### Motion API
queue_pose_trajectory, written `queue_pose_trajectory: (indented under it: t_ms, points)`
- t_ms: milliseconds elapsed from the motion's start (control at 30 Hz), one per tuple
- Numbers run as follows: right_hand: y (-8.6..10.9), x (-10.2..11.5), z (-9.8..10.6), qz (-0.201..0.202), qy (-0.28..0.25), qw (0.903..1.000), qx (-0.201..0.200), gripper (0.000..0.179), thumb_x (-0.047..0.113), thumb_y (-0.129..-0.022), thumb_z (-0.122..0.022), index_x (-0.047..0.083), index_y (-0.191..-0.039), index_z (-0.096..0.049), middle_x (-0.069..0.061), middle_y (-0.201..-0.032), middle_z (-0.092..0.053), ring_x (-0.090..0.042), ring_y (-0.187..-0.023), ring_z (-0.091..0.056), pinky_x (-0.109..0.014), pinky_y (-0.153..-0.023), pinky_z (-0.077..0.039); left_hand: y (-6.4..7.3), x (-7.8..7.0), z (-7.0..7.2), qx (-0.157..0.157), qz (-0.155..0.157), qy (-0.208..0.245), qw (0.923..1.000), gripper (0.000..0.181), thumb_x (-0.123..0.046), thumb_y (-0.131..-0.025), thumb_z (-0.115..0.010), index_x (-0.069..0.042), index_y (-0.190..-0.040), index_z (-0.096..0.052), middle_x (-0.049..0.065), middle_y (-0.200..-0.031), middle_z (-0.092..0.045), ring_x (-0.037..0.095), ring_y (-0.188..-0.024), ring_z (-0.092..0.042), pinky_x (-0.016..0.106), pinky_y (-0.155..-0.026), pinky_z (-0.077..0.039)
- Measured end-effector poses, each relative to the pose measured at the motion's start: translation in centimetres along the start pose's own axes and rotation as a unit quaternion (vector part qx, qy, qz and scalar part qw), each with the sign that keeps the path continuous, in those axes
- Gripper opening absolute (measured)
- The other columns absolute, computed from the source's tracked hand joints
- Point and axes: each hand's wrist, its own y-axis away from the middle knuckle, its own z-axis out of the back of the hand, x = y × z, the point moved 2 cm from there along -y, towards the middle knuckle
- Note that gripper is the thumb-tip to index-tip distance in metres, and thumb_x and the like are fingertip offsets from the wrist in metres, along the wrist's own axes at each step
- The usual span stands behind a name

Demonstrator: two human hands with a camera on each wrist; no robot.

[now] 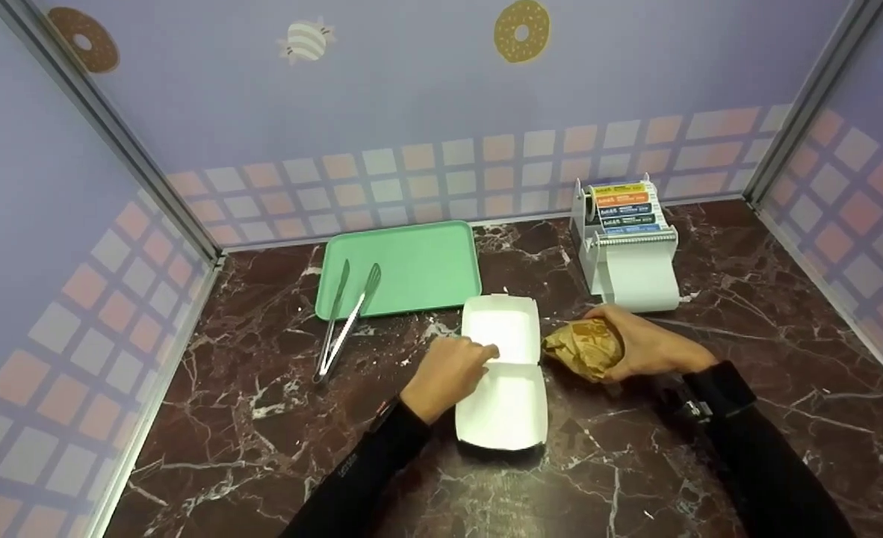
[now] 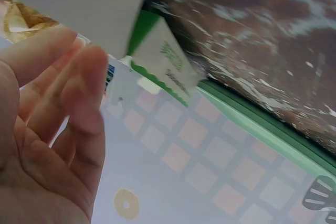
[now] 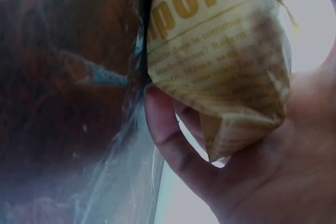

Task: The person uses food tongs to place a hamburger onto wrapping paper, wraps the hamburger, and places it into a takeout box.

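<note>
A white hinged takeout box lies unfolded on the table, its two halves facing up. My left hand is over the box's left side, near the hinge. In the left wrist view its fingers are loosely bent beside the box's green-printed flap, with nothing in them; whether they touch the box I cannot tell. Right of the box, my right hand grips a rounded paper-wrapped bundle from its right side. Brown lettering covers the wrapper in the right wrist view; what is inside is hidden.
A green tray sits against the back wall, with metal tongs leaning over its front edge. At the back right stands a label dispenser with colored rolls and a hanging white strip. Walls enclose the marble-patterned table on three sides.
</note>
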Motion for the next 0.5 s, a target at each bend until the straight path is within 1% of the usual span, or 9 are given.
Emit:
queue_pose_trajectory:
  t_ms: [100,267,500]
  points:
    - [0.13,-0.12,0.19,-0.008,-0.004,0.9999,0.006,0.092,0.011,-0.062,-0.089,0.010,-0.142,-0.042,-0.012,-0.130,-0.054,-0.028,-0.112,-0.056,-0.045,-0.097,-0.050,-0.21,0.22,-0.28,-0.012,0.001,-0.013,0.9998,0.018,-0.007,-0.081,-0.078,-0.021,-0.092,-0.079,-0.003,-0.078,-0.077,0.016,-0.060,-0.070,0.032,-0.051,-0.056]
    - [0.21,-0.37,0.24,-0.015,-0.011,0.9997,0.014,0.092,0.012,-0.064,-0.089,0.010,-0.143,-0.041,-0.014,-0.132,-0.053,-0.030,-0.113,-0.056,-0.050,-0.097,-0.053,-0.52,0.11,-0.71,-0.026,0.000,-0.016,0.9996,0.017,-0.007,-0.084,-0.075,-0.022,-0.089,-0.080,-0.004,-0.077,-0.077,0.016,-0.059,-0.070,0.031,-0.050,-0.056]
    - [0.10,-0.35,0.19,-0.010,-0.015,0.9997,0.014,0.091,0.011,-0.064,-0.088,0.011,-0.142,-0.042,-0.014,-0.132,-0.053,-0.030,-0.112,-0.057,-0.050,-0.096,-0.053,-0.61,0.03,-0.60,-0.024,0.004,-0.011,0.9996,0.014,-0.008,-0.084,-0.076,-0.021,-0.088,-0.080,-0.005,-0.078,-0.077,0.015,-0.060,-0.070,0.031,-0.052,-0.057]
